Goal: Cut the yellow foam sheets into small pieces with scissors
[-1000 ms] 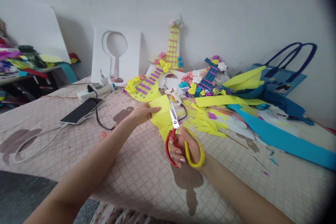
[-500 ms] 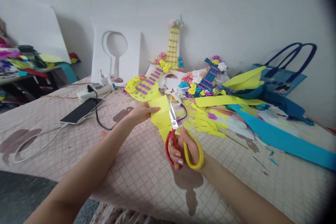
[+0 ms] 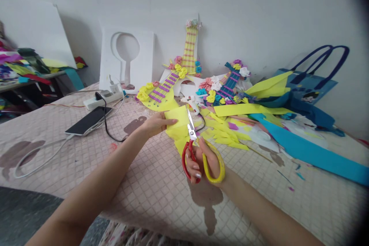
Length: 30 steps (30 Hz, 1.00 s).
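Between the thumb and fingers of my left hand (image 3: 156, 123) is a small rectangle of yellow crepe paper (image 3: 178, 117). My right hand (image 3: 205, 160) grips a pair of scissors (image 3: 191, 132) with one red and one yellow handle loop. The blades point away from me and lie slightly parted at the right edge of the paper. Whether they are cutting into it I cannot tell. More yellow paper lies on the table below. Just beyond the blades rests a white glue gun (image 3: 193, 103).
Flower-trimmed paper guitars (image 3: 164, 91) stand behind my hands. At left lie a phone (image 3: 88, 120) and a power strip (image 3: 103, 98) with cables. Yellow scraps (image 3: 227, 134), a blue paper strip (image 3: 311, 148) and a blue bag (image 3: 314, 84) are at right. A white cut-out board (image 3: 127, 61) leans on the wall.
The yellow paper and the scissors have shifted very slightly to the right, and the blades look a little closer together. Both hands keep their grip.
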{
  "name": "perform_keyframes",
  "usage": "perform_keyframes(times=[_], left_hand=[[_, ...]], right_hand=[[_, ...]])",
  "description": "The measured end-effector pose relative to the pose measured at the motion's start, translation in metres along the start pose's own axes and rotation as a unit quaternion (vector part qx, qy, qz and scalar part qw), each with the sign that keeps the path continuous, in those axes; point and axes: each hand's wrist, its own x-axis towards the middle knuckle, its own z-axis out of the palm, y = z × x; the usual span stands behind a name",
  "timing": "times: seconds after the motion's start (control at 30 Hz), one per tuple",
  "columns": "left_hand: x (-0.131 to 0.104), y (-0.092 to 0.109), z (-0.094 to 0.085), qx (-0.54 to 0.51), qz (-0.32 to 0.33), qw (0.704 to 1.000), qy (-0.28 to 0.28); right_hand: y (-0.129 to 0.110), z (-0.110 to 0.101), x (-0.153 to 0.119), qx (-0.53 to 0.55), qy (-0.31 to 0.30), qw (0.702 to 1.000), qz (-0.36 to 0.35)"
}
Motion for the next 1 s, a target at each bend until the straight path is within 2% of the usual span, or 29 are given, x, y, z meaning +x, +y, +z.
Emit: perform_keyframes(times=[0.33,0.53,0.77,1.0], left_hand=[[0.0008,0.0008,-0.0044,0.012,0.004,1.000,0.015],[-0.0002,0.0012,-0.0019,0.021,0.009,1.000,0.001],[-0.0002,-0.0034,0.0011,0.035,-0.007,0.999,-0.023],[0.0003,-0.0045,0.0026,0.032,-0.013,0.999,-0.023]], right_hand=[[0.0037,-0.0030,0.0031,0.000,0.023,1.000,-0.014],[0.0010,-0.0008,-0.0004,0.024,-0.012,1.000,0.007],[0.0007,-0.0021,0.0000,0.038,-0.020,0.999,-0.001],[0.0012,-0.0018,0.0012,0.026,0.009,1.000,-0.007]])
